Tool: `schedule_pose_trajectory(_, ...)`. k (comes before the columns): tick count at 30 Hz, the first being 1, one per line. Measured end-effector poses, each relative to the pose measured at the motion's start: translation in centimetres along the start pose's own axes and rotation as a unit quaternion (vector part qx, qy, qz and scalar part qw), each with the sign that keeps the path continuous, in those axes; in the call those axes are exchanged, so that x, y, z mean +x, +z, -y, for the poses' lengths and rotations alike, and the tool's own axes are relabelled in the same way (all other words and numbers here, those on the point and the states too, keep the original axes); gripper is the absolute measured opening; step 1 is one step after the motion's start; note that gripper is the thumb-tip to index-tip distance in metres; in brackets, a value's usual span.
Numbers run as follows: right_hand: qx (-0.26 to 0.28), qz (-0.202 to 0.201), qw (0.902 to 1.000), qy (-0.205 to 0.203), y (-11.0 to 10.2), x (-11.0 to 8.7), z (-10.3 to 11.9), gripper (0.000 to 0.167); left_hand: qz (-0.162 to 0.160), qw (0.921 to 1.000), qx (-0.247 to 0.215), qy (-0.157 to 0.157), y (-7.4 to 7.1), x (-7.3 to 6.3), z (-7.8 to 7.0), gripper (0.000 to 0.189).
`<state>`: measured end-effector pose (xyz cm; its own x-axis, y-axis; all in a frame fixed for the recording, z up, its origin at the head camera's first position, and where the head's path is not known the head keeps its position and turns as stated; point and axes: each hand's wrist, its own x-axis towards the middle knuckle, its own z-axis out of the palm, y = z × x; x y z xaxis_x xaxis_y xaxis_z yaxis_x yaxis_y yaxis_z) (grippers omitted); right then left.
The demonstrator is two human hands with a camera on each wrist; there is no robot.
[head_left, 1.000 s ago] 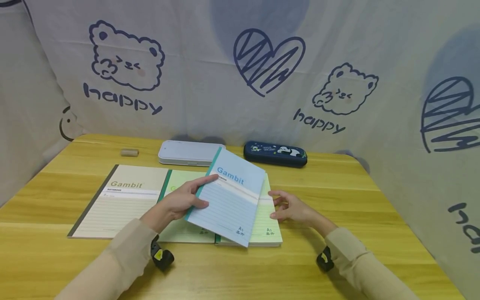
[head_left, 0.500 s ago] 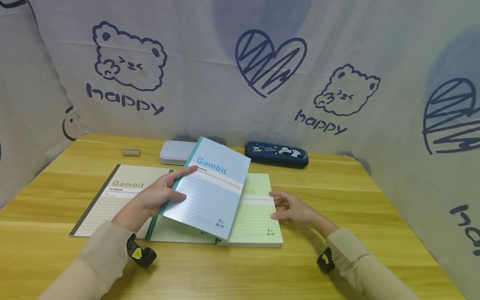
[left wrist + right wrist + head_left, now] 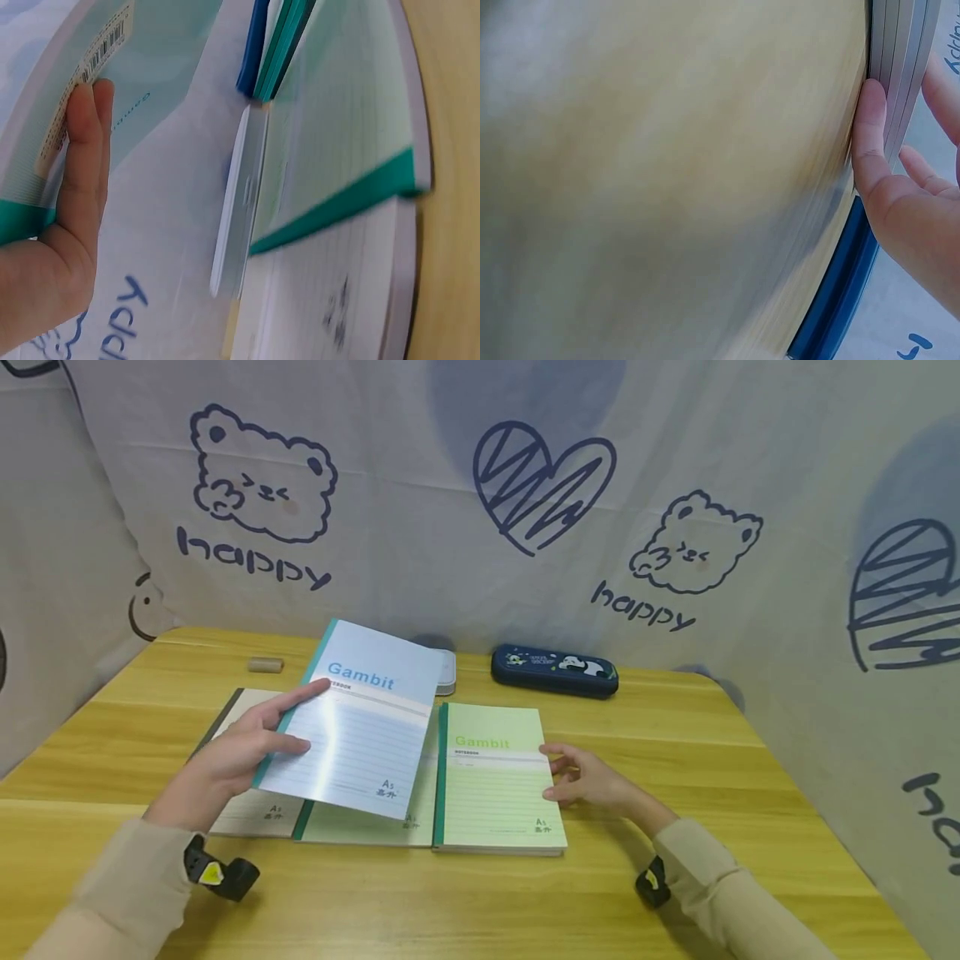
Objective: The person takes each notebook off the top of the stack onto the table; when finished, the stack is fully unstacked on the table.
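Observation:
My left hand (image 3: 232, 756) grips a blue Gambit notebook (image 3: 352, 727) by its green-spined left side, lifted and tilted above the table. Two digits lie over its front cover. In the left wrist view, other fingers (image 3: 81, 157) lie against its back, near the barcode. Beneath are a cream notebook (image 3: 258, 822), partly hidden, and a pale green notebook (image 3: 352, 827). To their right, a bright green notebook (image 3: 495, 777) tops a small stack. My right hand (image 3: 588, 777) touches that stack's right edge with loosely bent fingers; in the right wrist view, one finger (image 3: 870, 124) lies along the page edges.
Behind the notebooks are a white pencil case (image 3: 447, 672), mostly covered by the raised notebook, and a navy panda pencil case (image 3: 555, 671). A small tan cylinder (image 3: 266, 665) lies at the back left. A printed cloth (image 3: 405, 527) hangs behind the wooden table (image 3: 675, 735).
My left hand has carried the blue notebook leftward and up, off the bright green notebook, which now shows fully. It now covers part of the cream notebook. My right hand has stayed put.

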<state>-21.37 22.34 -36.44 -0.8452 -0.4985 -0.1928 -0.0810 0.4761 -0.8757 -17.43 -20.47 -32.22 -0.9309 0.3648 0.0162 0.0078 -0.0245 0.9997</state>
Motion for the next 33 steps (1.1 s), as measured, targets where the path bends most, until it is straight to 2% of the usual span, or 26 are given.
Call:
schedule_pose_trajectory(7, 0.003, 0.002, 1.0, -0.002, 0.0, 0.1, -0.1, 0.069, -0.034, 0.9993, 0.016, 0.006, -3.2, -1.6, 0.2, 0.074)
schedule_pose_trajectory(13, 0.004, -0.002, 1.0, 0.001, 0.0, 0.1, -0.1, 0.069, -0.068, 0.9977, -0.006, -0.005, -6.1, -3.3, 0.2, 0.073)
schedule_pose_trajectory(16, 0.004, -0.001, 1.0, 0.003, 0.0, 0.1, 0.0, 0.069, -0.071, 0.9971, -0.027, 0.005, -7.7, -4.3, 0.3, 0.071)
schedule_pose_trajectory(20, 0.0, 0.0, 1.0, 0.001, 0.0, 0.0, 0.0, 0.069, -0.061, 0.9964, -0.047, 0.036, -9.5, -5.4, 0.7, 0.071)
schedule_pose_trajectory(24, -0.003, -0.001, 1.0, 0.003, 0.0, 0.0, -0.1, 0.068, -0.081, 0.9954, -0.003, 0.05, -10.8, -6.5, 1.1, 0.072)
schedule_pose_trajectory(28, -0.003, 0.0, 1.0, 0.005, 0.0, 0.0, -0.1, 0.068, -0.11, 0.9897, 0.078, 0.049, -12.3, -7.7, 1.7, 0.072)
schedule_pose_trajectory(30, -0.003, 0.0, 1.0, 0.005, 0.0, 0.0, -0.2, 0.068, -0.125, 0.9842, 0.12, 0.033, -13.2, -8.2, 1.9, 0.073)
schedule_pose_trajectory(33, 0.0, 0.002, 1.0, 0.005, 0.0, -0.1, -0.2, 0.068, -0.144, 0.9722, 0.184, -0.015, -14.5, -8.9, 1.9, 0.075)
